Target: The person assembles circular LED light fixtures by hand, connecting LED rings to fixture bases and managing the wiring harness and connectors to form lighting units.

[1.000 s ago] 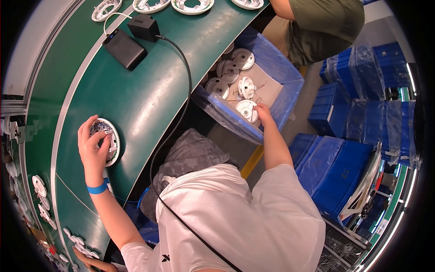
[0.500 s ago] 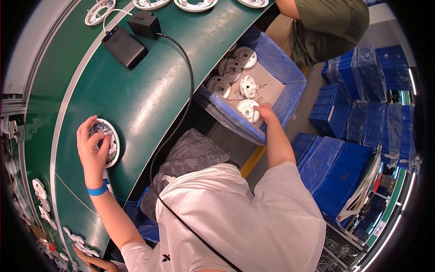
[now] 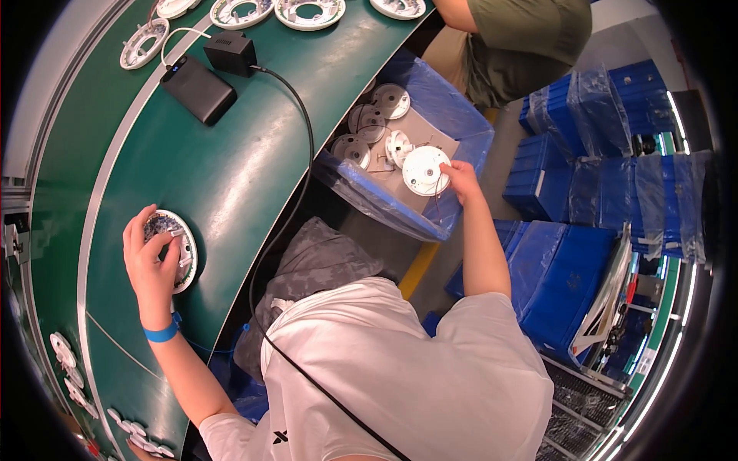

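Note:
My left hand [image 3: 148,265] grips a round white housing [image 3: 185,270] by its rim above the green table. Small electronic parts show inside the housing, partly covered by my fingers. On the right, my right hand [image 3: 462,181] pinches the edge of a white disc [image 3: 424,172], with a thin wire hanging beneath it. The disc is held over a blue plastic-lined bin [image 3: 470,127]. Inside the bin lie several similar white round parts [image 3: 392,101] and a smaller white part with wires [image 3: 397,147], on a cardboard sheet.
On the green table [image 3: 231,165] lie a black power bank [image 3: 198,91] and a black box [image 3: 231,52], whose cable runs across me. White rings [image 3: 310,12] line the far end. A person in an olive shirt [image 3: 530,46] sits beyond the bin. Blue crates [image 3: 569,284] stand right.
My right hand has lifted the white disc up from among the parts in the bin. My left hand keeps its grip on the housing. The whole view has shifted slightly.

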Motion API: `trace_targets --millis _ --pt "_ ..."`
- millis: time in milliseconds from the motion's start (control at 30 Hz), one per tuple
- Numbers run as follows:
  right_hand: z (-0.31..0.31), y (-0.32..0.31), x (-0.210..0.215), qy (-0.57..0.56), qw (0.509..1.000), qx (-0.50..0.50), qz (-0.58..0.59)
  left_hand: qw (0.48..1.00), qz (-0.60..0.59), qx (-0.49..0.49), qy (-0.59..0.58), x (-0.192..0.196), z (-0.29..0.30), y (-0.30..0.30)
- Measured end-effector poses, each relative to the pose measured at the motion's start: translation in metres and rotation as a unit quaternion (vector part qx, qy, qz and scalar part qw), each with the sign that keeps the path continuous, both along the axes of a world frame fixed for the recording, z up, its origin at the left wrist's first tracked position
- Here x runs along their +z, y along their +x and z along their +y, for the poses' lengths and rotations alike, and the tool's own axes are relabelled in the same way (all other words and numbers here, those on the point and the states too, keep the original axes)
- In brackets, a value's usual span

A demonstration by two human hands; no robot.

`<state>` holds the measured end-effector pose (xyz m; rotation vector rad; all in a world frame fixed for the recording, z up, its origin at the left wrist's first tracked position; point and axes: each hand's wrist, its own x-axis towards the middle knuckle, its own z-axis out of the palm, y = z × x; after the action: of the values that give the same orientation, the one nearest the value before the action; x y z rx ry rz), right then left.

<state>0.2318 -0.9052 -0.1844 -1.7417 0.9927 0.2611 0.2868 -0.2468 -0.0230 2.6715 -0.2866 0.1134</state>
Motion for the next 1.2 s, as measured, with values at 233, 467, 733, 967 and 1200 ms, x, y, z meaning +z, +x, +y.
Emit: trace_targets --millis 233,467,733,967,1200 --pt "0.019 0.016 0.117 0.076 0.986 -0.041 -0.141 0.999 -0.023 -0.017 -0.019 -0.006 0.007 0.002" --pt "0.103 0.047 0.198 0.039 0.945 0.038 -0.323 0.998 -0.050 -0.042 0.015 -0.008 0.036 -0.006" --pt "0.260 0.071 0.239 -0.164 0.781 0.339 -0.498 0.966 -0.118 -0.080 -0.217 0.044 -0.024 -0.022" --pt "0.334 0.070 0.244 -0.169 0.569 0.494 -0.635 0.915 -0.152 -0.149 -0.341 0.034 -0.076 -0.014" --pt "0.353 0.073 0.239 -0.128 0.564 0.530 -0.620 0.911 -0.345 -0.120 -0.189 0.033 -0.058 -0.018"
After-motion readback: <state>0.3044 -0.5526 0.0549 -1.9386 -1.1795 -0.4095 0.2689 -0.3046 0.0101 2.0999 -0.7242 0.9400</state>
